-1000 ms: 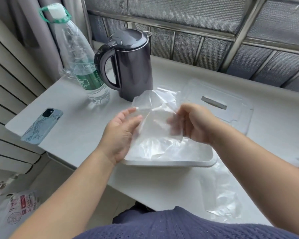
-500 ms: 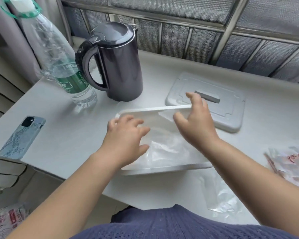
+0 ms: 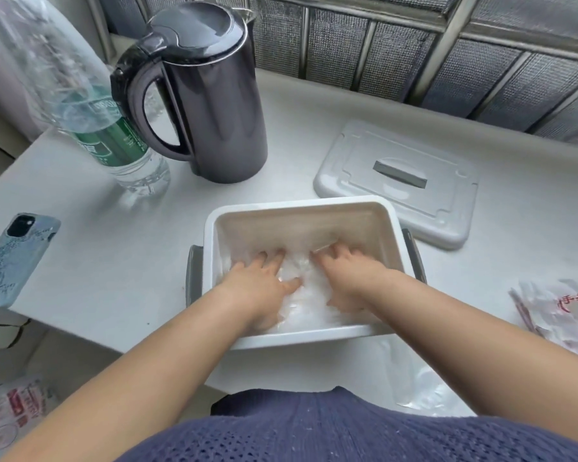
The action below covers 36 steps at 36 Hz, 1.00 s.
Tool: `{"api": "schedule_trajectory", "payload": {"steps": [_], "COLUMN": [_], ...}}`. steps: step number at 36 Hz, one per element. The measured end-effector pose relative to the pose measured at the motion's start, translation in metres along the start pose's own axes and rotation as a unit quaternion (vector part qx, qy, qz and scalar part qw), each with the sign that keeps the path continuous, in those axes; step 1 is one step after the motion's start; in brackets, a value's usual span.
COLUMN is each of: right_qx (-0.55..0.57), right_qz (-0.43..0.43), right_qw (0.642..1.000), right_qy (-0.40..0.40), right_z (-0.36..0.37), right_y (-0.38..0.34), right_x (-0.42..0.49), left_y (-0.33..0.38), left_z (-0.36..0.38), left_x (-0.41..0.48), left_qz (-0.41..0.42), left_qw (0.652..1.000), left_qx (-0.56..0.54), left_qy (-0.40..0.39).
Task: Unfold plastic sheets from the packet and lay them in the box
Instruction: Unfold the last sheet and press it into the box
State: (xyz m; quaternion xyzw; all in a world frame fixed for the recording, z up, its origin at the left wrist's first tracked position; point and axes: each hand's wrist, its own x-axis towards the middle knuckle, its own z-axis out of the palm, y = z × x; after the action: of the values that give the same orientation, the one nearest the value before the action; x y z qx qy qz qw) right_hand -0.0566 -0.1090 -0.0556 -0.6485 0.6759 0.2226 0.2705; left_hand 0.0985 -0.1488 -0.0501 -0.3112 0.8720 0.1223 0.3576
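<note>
Some clear plastic sheeting (image 3: 303,288) lies in the white box (image 3: 297,202), pressed to its floor by the left hand (image 3: 259,286) and right hand (image 3: 349,278), fingers straight and spread. It looks light, limp and slippery, best pinched at a corner. The packet (image 3: 561,311) lies well right.

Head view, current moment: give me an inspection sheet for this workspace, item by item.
Surface: white table, matte, lightly smudged.
Job's things: white box open, clear plastic sheet on its floor; lid lying behind it to the right; packet at far right; loose sheet at the near edge.
Clutter: dark kettle, water bottle, phone.
Grippers: left hand and right hand flat inside the box, pressing the sheet.
Cables: nothing seen.
Surroundings: meshed window behind; printed bag on the floor, left.
</note>
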Motion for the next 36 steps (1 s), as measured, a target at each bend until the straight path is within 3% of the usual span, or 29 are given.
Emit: {"api": "schedule_trajectory", "payload": {"steps": [6, 9, 12, 15, 18, 19, 21, 26, 29, 31, 34, 36], "right_qx": [0.019, 0.056, 0.128, 0.265, 0.396, 0.424, 0.450, 0.427, 0.428, 0.410, 0.365, 0.340], "right_qz": [-0.022, -0.047, -0.061, -0.054, -0.003, 0.022, 0.064, 0.102, 0.091, 0.078, 0.049, 0.021], "right_qw": [1.000, 0.995, 0.979, 0.920, 0.804, 0.776, 0.761, 0.828, 0.851, 0.877, 0.925, 0.939], "right_qy": [0.009, 0.061, 0.146, 0.283, 0.443, 0.467, 0.463, 0.348, 0.291, 0.236, 0.095, 0.041], "right_z": [-0.008, -0.024, -0.035, -0.033, -0.021, -0.017, -0.002, 0.051, 0.080, 0.095, 0.120, 0.133], "right_y": [0.003, 0.009, 0.018, 0.028, 0.045, 0.051, 0.073, 0.114, 0.132, 0.139, 0.148, 0.149], "right_x": [-0.006, -0.020, -0.038, -0.057, -0.072, -0.074, -0.083, -0.098, -0.105, -0.107, -0.107, -0.107], "left_y": [-0.008, -0.011, -0.008, 0.009, 0.041, 0.050, 0.082, 0.149, 0.187, 0.206, 0.223, 0.227], "left_z": [-0.008, -0.019, -0.032, -0.039, -0.044, -0.045, -0.045, -0.028, -0.006, 0.010, 0.040, 0.062], "left_x": [-0.011, -0.029, -0.047, -0.055, -0.057, -0.055, -0.048, -0.028, -0.021, -0.013, 0.008, 0.015], "left_qz": [-0.004, -0.020, -0.066, -0.110, -0.052, -0.022, 0.028, 0.101, 0.161, 0.173, 0.043, -0.017], "left_qw": [0.992, 0.968, 0.957, 0.923, 0.850, 0.830, 0.813, 0.804, 0.812, 0.846, 0.951, 0.974], "left_qx": [-0.111, -0.210, -0.194, -0.178, -0.211, -0.220, -0.224, -0.204, -0.232, -0.244, -0.207, -0.172], "left_qy": [0.053, 0.134, 0.204, 0.323, 0.480, 0.512, 0.537, 0.549, 0.511, 0.442, 0.224, 0.148]}}
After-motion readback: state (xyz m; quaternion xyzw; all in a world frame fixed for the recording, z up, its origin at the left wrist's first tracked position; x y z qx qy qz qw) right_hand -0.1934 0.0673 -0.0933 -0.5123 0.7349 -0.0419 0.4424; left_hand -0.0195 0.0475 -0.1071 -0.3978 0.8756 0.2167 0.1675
